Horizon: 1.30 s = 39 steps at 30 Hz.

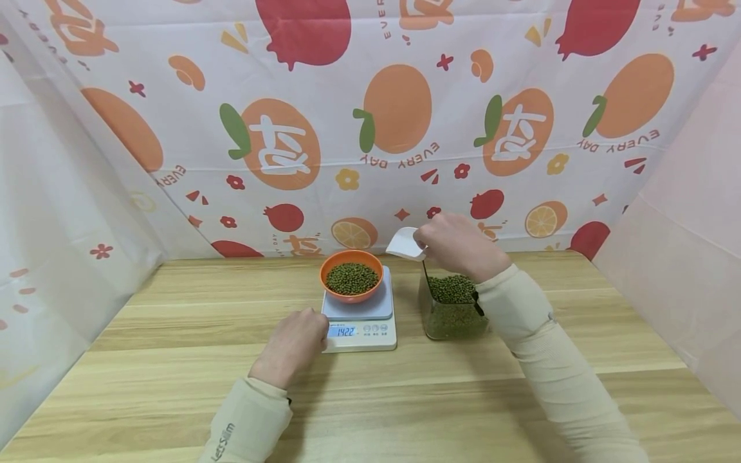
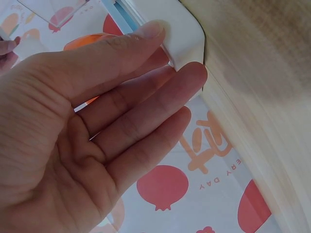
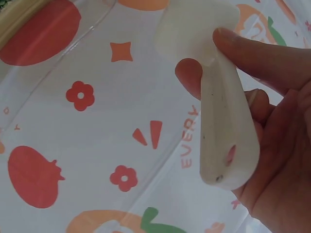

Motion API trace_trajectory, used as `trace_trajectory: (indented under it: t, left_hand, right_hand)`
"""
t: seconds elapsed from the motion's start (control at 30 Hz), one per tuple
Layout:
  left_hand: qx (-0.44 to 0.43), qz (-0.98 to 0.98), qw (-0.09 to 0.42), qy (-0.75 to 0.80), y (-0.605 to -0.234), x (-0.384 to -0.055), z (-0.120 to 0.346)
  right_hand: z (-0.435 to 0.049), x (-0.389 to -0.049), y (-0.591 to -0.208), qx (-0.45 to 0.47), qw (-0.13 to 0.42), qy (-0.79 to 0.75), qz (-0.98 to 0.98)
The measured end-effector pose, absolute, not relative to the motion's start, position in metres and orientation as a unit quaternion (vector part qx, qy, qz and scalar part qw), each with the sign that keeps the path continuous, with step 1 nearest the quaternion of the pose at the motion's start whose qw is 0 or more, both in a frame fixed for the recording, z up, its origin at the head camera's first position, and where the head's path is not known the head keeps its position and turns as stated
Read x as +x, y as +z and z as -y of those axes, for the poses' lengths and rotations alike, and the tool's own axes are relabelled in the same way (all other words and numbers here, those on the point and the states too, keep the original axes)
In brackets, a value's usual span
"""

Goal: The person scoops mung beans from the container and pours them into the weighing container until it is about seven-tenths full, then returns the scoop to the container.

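My right hand [image 1: 457, 244] grips a white scoop [image 1: 407, 243] by its handle, above and just left of a clear square container [image 1: 434, 325] of green mung beans [image 1: 451, 289]. In the right wrist view, thumb and fingers close around the handle of the scoop [image 3: 228, 126]. My left hand [image 1: 295, 344] rests at the front left corner of a white kitchen scale [image 1: 359, 344]. In the left wrist view, its thumb and fingertips touch the corner of the scale [image 2: 187, 39], fingers loosely extended. On the scale sits an orange bowl [image 1: 352, 299] holding mung beans; the lit display shows digits like 1422.
Everything stands on a wood-grain table [image 1: 393, 411]. A patterned fruit-print sheet [image 1: 399, 186] hangs right behind the table's back edge, with pale sheets at both sides. The container stands a short gap to the right of the scale.
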<state>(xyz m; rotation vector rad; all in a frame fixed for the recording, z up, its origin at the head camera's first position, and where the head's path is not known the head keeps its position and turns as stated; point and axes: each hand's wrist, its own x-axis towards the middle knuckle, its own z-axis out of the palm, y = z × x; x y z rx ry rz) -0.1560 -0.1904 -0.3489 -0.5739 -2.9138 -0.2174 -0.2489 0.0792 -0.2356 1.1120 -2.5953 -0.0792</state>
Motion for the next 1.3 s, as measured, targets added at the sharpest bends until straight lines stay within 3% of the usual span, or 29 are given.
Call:
trace_trajectory:
  t: [0.83,1.3]
  left_hand:
    - [-0.193,0.975,0.086,-0.067,-0.349,-0.156,0.191]
    - [-0.192,0.975,0.086,-0.070,-0.349,-0.156,0.191]
  right_hand:
    - [-0.114,-0.244,-0.243,0.347,0.118,0.056,0.929]
    - [-0.128,-0.243,-0.234,0.332,0.061,0.058,0.939]
